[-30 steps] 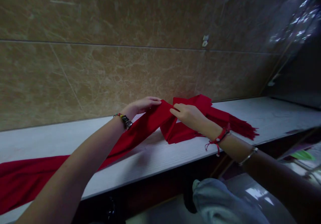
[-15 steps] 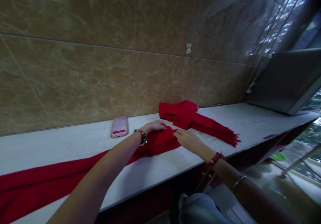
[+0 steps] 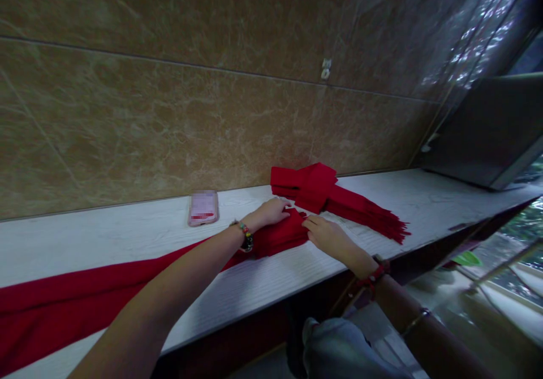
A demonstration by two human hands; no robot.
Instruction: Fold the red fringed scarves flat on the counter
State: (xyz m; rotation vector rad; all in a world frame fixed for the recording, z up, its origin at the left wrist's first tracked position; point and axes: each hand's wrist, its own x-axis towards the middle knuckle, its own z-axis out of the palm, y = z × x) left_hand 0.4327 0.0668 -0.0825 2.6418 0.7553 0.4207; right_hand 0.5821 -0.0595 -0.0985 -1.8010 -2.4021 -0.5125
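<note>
A long red scarf runs from the left edge along the white counter, its right end folded into a flatter layered part. My left hand grips the upper edge of this folded part, thumb and fingers bent over it. At the right end my right hand pinches the cloth, where a short fringe shows between the two hands. The undersides of my fingers are hidden. Just behind my hands lies a second red bundle, with a wide band wrapped across it and fringed ends pointing right.
A phone lies on the white counter near the tiled wall. At the right end stands a large dark panel-like box. The counter's front edge runs close below my forearms.
The view has tilted and shifted slightly. My hands stay on the folded end of the scarf, with a little more space between them, and its fringe now shows there.
</note>
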